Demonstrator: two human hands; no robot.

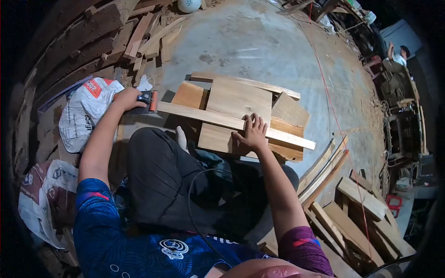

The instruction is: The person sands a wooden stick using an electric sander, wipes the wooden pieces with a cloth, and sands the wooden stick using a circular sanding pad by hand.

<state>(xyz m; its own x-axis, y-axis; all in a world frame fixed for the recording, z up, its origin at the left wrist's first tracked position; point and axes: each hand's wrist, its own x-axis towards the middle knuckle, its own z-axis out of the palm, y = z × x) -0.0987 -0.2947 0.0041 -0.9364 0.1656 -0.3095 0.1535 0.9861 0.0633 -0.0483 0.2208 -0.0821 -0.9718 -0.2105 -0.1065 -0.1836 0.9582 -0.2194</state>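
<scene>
Concrete floor, scrap wood at the side. Right hand, fingers spread, lies on one long strip, likely steadying it. Strip lies across a pale board, probably for support. Left hand is clamped on one tool at strip's far-left end. Beyond: one ball, one person.

Before us on the floor, a long strip lies across a square board, with other boards showing at both its sides. We have two sacks at our left, a timber pile at our right, and a ball far ahead.
</scene>
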